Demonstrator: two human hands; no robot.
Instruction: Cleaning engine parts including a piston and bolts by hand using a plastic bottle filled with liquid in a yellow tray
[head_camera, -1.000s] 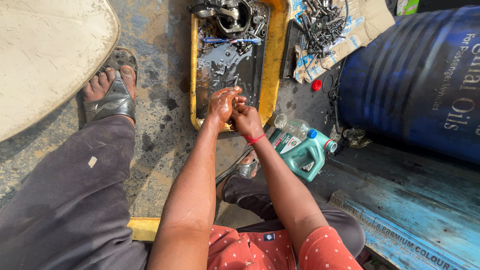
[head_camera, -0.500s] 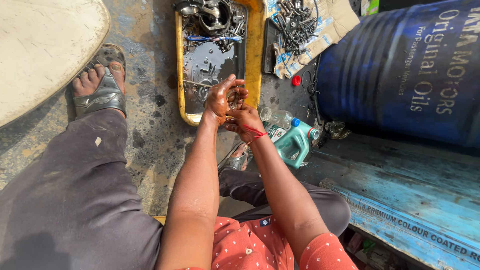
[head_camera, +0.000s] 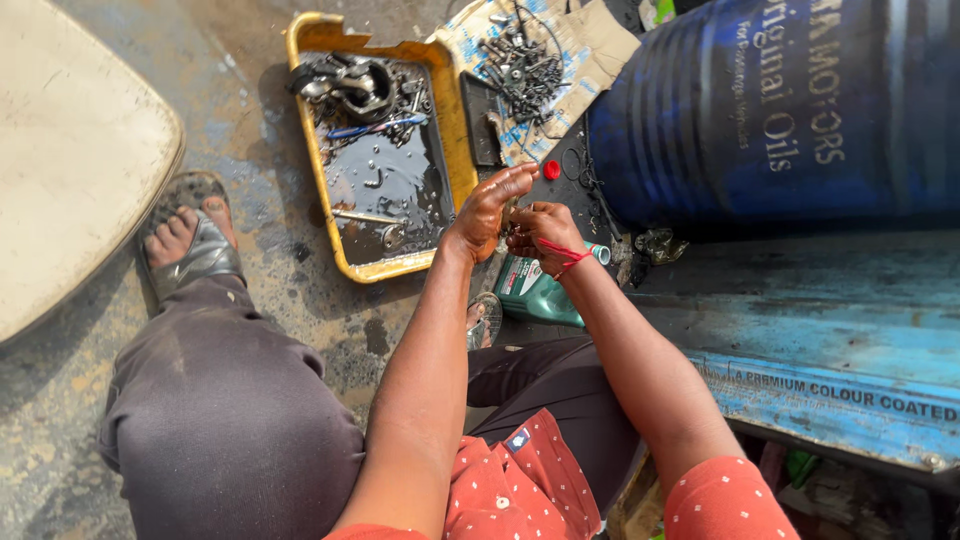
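1. The left hand (head_camera: 487, 212) and the right hand (head_camera: 540, 232) meet close together, just above the ground.
2. Between them is a small dark part (head_camera: 511, 222). It is tiny and mostly hidden by the fingers, so I cannot tell what it is.
3. The right hand's fingers are curled shut around the small part. The left hand's fingers are bent and press on it from the other side, but I cannot tell if they really grip it.
4. The part looks like metal, so it is likely hard and stiff. It is likely light too. Both hands look oily, so it may be slippery. A tight pinch with the fingertips at its edges seems the best hold.
5. Just left of the fingers is a yellow tray (head_camera: 459, 142) with dark oily liquid and metal bits in it.
6. Past the fingers lies a piece of cardboard (head_camera: 592, 42) with a heap of small bolts (head_camera: 520, 62).
7. Right under the right hand is a green bottle (head_camera: 535, 293), partly covered by the wrist.
8. To the right of the fingers stands a big blue drum (head_camera: 780, 110), cut off at the picture's edge.
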